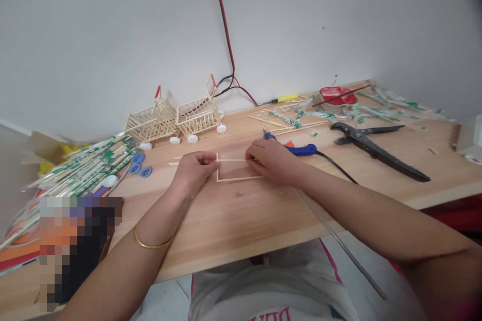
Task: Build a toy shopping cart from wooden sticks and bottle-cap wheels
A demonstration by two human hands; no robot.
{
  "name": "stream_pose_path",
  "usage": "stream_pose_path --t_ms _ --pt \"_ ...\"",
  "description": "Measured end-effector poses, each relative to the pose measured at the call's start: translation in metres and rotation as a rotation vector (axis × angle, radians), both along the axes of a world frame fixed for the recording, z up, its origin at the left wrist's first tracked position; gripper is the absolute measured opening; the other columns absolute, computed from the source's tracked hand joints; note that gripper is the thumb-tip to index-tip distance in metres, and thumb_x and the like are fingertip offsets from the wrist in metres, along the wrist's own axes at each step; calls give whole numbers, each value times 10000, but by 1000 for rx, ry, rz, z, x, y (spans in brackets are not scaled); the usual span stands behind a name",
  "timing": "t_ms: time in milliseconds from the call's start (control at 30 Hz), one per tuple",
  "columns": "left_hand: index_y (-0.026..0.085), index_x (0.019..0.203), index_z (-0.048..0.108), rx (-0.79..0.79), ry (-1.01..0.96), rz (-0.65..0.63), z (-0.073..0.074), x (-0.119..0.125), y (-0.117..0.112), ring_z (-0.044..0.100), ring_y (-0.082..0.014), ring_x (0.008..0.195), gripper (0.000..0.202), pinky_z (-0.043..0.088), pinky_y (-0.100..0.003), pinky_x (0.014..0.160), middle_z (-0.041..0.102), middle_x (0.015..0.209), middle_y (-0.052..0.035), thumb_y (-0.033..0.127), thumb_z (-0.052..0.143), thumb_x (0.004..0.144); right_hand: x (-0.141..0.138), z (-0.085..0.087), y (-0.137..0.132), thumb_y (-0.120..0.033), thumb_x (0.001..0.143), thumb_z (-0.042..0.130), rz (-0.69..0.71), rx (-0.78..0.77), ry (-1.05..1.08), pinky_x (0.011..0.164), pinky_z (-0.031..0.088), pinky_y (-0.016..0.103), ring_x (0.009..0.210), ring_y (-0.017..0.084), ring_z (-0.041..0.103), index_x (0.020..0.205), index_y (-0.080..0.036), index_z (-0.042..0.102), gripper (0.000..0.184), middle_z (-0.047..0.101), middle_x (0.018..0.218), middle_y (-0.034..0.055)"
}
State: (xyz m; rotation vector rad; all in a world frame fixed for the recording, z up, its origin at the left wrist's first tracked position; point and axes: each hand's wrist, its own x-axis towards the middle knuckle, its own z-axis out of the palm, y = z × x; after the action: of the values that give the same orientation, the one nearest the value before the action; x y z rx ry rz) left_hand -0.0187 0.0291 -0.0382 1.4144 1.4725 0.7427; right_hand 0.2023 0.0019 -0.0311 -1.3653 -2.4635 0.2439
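A small frame of thin wooden sticks (241,179) lies flat on the wooden table, with a short crosspiece at its left end. My left hand (195,169) pinches that crosspiece near the upper corner. On the upper long stick, the fingers of my right hand (271,160) are closed, covering the frame's right part. Just behind the right hand rests a blue corded tool (304,150), seemingly a glue gun, partly hidden. A few loose sticks (173,163) lie left of the left hand.
Two miniature stick-built carts (198,114) with white wheels stand at the back. Blue discs (145,171) and a pile of wrapped sticks (101,160) lie left. Black cutters (371,146), a yellow-handled screwdriver (286,98) and torn wrappers (354,113) are right. A metal rod (354,258) overhangs the front edge.
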Motion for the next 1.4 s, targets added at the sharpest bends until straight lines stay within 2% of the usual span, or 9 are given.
stream_pose_path --t_ms 167,433,700,933,1167,1400 --pt "119 860 734 -61 -49 -12 6 0 -1 383 -48 434 353 260 -206 442 619 596 8 310 749 564 2 -1 -1 -180 896 453 20 29 25 731 344 286 817 176 551 832 -135 605 171 637 865 90" --pt "155 880 756 4 45 -44 10 -5 -4 449 -79 468 328 305 -217 462 637 599 0 347 730 615 4 2 -3 -174 898 444 29 88 79 729 331 292 816 173 541 836 -148 586 157 630 863 81" --pt "160 860 764 -33 30 -13 27 -2 -10 414 -62 478 273 299 -214 480 656 639 -1 289 725 623 4 3 -5 -173 899 433 52 129 125 711 324 286 791 169 531 822 -151 572 160 628 836 73" --pt "166 842 764 -22 21 -6 36 -3 -12 384 -61 473 260 292 -216 491 609 578 21 290 732 615 6 7 -8 -175 900 438 76 155 177 711 324 292 782 167 522 814 -162 555 145 628 826 67" --pt "169 845 765 16 51 -31 38 -4 -13 368 -57 464 252 282 -211 479 585 552 29 294 726 628 6 7 -9 -166 889 457 87 196 197 708 328 298 777 169 529 814 -166 552 122 631 818 64" --pt "178 835 761 2 47 -49 33 -5 -12 385 -56 472 246 285 -204 488 598 566 32 316 729 634 6 3 -6 -141 868 476 105 239 199 669 336 292 740 171 531 788 -159 554 113 629 781 64"
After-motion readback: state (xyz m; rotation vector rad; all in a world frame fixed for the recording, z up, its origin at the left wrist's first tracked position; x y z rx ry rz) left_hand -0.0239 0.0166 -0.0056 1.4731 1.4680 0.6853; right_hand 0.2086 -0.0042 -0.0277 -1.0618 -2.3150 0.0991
